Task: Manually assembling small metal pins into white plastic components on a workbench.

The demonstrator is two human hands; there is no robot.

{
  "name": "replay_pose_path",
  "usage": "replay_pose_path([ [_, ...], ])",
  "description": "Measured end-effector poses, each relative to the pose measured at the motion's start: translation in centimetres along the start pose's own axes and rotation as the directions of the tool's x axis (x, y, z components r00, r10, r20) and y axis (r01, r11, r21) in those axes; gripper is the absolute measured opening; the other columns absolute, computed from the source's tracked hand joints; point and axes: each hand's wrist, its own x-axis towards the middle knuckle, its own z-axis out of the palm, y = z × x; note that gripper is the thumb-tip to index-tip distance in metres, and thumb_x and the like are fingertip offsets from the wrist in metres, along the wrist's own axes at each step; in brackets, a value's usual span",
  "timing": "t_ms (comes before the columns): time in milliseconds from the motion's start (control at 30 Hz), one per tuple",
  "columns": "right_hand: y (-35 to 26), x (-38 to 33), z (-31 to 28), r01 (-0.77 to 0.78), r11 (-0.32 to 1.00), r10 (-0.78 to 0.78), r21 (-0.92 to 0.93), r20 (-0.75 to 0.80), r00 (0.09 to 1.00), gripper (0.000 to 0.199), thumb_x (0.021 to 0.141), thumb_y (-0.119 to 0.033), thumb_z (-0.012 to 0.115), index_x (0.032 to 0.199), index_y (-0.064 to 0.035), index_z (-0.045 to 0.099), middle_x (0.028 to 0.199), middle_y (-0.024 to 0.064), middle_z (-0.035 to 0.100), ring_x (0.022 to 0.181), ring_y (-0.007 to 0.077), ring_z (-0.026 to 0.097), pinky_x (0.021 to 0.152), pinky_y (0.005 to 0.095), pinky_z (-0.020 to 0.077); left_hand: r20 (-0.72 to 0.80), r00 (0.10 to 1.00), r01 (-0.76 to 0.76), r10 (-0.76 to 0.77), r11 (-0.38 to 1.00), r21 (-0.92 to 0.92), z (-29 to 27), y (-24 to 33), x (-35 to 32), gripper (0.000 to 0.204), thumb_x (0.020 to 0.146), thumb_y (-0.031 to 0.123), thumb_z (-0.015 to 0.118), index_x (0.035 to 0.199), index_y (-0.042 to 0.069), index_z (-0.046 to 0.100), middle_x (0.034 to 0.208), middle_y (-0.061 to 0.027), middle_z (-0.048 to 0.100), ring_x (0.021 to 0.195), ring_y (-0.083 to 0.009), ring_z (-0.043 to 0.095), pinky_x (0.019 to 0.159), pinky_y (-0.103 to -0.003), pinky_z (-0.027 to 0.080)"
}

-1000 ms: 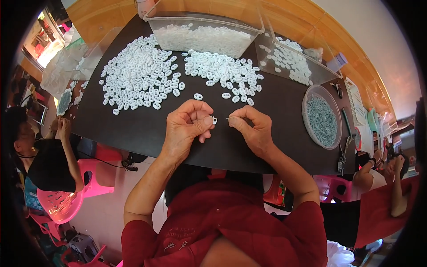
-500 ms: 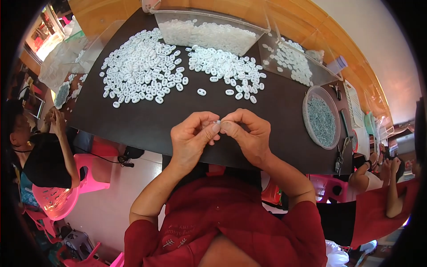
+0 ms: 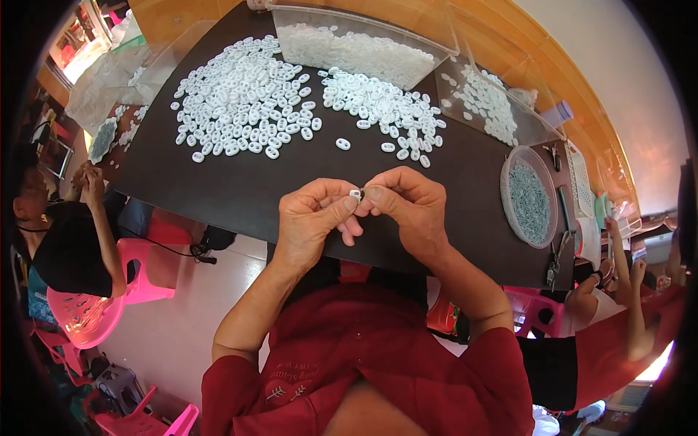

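Observation:
My left hand (image 3: pixel 311 218) pinches a small white oval piece with holes (image 3: pixel 355 195) between thumb and forefinger, its face turned up. Close against it, my right hand (image 3: pixel 408 214) has thumb and forefinger pressed together at the piece's right end. A tiny dark bit shows at those fingertips, too small to name. Beyond my hands lie a large heap of white two-hole oval pieces (image 3: pixel 240 102) at the left and a smaller heap (image 3: pixel 378 105) in the middle. One loose oval piece (image 3: pixel 342 144) rests between the heaps and my hands.
A clear bin of white parts (image 3: pixel 356 54) stands at the back, another clear bin (image 3: pixel 483 105) right of it. A round dish of small grey metal parts (image 3: pixel 529 200) sits at the right, near pliers (image 3: pixel 556 261). Other people sit at both sides; a pink chair (image 3: pixel 145 272) is left.
The white piece in my left hand now shows more of its face. My right fingertips have shifted slightly up and right. The whole view has moved a little.

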Motion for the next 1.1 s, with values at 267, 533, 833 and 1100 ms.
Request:
replay_pose_path([
  [267,0.9,-0.9,-0.1,0.022,0.992,-0.026,-0.125,-0.034,0.999,0.007,0.087,-0.003,0.064,0.092,0.0018,0.063,0.082,0.0036,0.064,0.073,0.0068,0.057,0.066,0.0206,0.0453,-0.08,0.996,0.033,-0.038,0.997,-0.063,0.1,-0.1,-0.6,0.015,0.089,0.003,0.06,0.101,-0.007,0.06,0.08,-0.0159,0.066,0.061,-0.0165,0.064,0.049,-0.025,0.053],
  [533,1.1,-0.8,0.3,0.225,0.897,-0.241,-0.38,0.005,0.97,0.005,0.083,-0.001,0.065,0.088,-0.0011,0.065,0.078,0.0023,0.059,0.069,0.0071,0.054,0.061,0.0219,0.0431,-0.085,0.996,-0.007,0.004,0.999,-0.032,0.5,-0.3,-1.2,0.016,0.092,0.009,0.058,0.1,-0.006,0.058,0.08,-0.0128,0.065,0.062,-0.0148,0.062,0.049,-0.023,0.051],
  [833,0.9,-1.1,0.7,0.189,0.9,-0.199,-0.393,0.016,0.98,0.003,0.085,0.0,0.063,0.087,0.0002,0.065,0.078,0.0006,0.06,0.072,0.0051,0.053,0.063,0.0201,0.0424,-0.095,0.995,-0.002,-0.001,1.0,-0.026,0.5,-0.5,-1.4,0.017,0.093,0.011,0.057,0.1,-0.005,0.057,0.08,-0.0116,0.064,0.061,-0.0137,0.061,0.049,-0.023,0.05],
  [1100,0.9,-1.2,1.0,0.206,0.901,-0.218,-0.381,0.013,0.976,0.003,0.085,0.0,0.063,0.087,0.0003,0.065,0.078,0.0012,0.06,0.071,0.0059,0.054,0.064,0.0205,0.0428,-0.1,0.995,-0.024,0.021,0.999,-0.028,0.5,-0.6,-1.6,0.016,0.094,0.011,0.056,0.099,-0.005,0.057,0.08,-0.0114,0.064,0.061,-0.0133,0.061,0.049,-0.023,0.05],
])
